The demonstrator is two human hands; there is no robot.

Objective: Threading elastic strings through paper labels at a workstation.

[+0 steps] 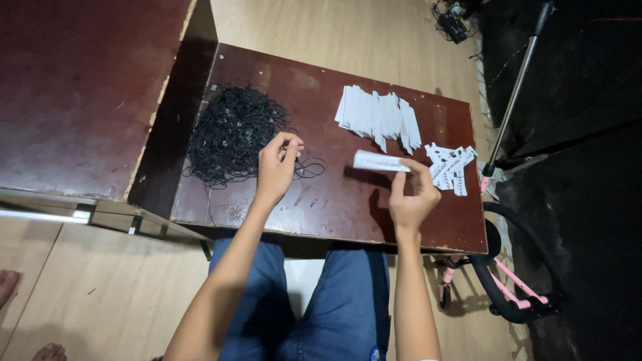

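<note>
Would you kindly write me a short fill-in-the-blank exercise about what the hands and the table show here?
1. The right hand holds a ____ paper strip.
2. The left hand pinches a thin loop beside the pile of ____ elastic loops.
3. The row of white tags lies on the ____ table.

Missing words: white; black; brown
</note>
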